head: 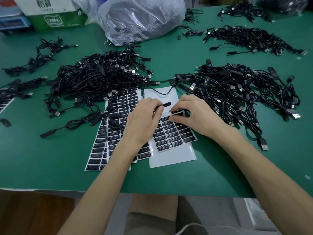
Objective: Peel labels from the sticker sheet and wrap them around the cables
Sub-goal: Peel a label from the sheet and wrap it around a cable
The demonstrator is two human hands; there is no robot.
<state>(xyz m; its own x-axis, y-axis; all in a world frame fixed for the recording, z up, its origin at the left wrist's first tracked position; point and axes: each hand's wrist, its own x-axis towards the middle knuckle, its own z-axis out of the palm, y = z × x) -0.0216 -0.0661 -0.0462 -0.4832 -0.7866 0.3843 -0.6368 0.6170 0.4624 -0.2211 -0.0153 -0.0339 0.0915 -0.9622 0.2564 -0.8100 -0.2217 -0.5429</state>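
The table has bare green room from the hands toward 6 o'clock, up to its near edge. The left pile of cables crowds 10 o'clock and the right pile crowds 2 o'clock. The sheet lies under both hands. The left hand grips a cable by its end. Just beside it at 3 o'clock, the right hand pinches a label half lifted off the sheet. At 12 o'clock a clear bag holds dark things, too blurred to name.

The table was viewed by one head-worn camera, set above its near edge, faced forward and downward, close over the left hand and right hand.
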